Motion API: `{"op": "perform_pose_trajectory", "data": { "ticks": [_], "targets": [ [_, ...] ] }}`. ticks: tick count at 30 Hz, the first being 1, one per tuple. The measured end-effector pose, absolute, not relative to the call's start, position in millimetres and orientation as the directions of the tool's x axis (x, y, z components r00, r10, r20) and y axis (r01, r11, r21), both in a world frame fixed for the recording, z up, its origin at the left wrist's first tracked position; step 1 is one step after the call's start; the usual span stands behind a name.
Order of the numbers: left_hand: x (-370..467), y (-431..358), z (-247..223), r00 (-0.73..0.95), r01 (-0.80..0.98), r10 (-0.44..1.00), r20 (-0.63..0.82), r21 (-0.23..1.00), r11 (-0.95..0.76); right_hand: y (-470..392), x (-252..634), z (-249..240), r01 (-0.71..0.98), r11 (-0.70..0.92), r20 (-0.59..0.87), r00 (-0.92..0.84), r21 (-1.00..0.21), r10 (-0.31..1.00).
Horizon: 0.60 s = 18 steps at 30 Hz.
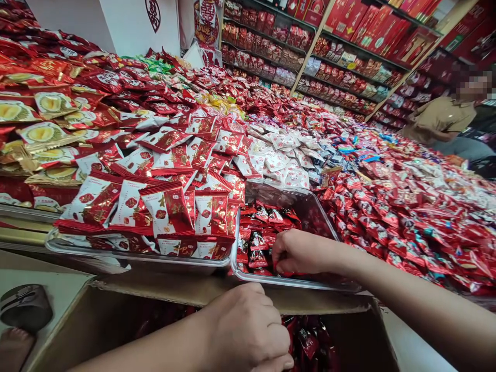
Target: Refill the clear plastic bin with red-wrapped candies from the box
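My right hand (298, 253) reaches down into a transparent plastic bin (327, 217), fingers curled and closed among small red-and-black wrapped candies (258, 248). Whatever its fingertips hold is hidden. My left hand (251, 330) is over the open cardboard box (186, 289) in front of the bin, its fingers also bent closed. I cannot make out anything in its grip. Inside the box lie dark red wrapped candies (308, 341), partly covered by this hand. The bin is only partly filled, and its candies sit below the rim.
Left of the bin, a second bin (139, 253) is heaped with red-and-white packets (166, 206). Durian-printed packets (42, 134) lie farther left, white packets (284, 155) behind. Red candy piles (387, 222) stretch right. A person (445, 119) sits near stocked shelves (344, 67).
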<state>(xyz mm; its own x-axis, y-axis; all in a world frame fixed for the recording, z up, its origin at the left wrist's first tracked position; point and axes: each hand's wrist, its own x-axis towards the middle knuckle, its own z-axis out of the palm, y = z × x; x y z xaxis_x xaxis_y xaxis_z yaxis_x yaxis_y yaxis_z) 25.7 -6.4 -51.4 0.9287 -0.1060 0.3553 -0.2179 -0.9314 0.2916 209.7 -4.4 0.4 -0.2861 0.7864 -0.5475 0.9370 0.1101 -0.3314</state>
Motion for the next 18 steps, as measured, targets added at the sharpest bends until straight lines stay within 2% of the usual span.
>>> {"op": "perform_pose_trajectory", "data": {
  "ticks": [6,18],
  "targets": [
    [25,-8,-53,0.924,-0.223,-0.107,0.368,0.288,-0.931,-7,208,0,0.927,0.154,-0.56,-0.333,-0.342,0.758],
    [24,-8,-52,0.924,-0.217,-0.108,0.368,0.267,-0.939,-14,215,4,0.891,0.029,-0.552,-0.306,-0.454,0.776]
  ]
}}
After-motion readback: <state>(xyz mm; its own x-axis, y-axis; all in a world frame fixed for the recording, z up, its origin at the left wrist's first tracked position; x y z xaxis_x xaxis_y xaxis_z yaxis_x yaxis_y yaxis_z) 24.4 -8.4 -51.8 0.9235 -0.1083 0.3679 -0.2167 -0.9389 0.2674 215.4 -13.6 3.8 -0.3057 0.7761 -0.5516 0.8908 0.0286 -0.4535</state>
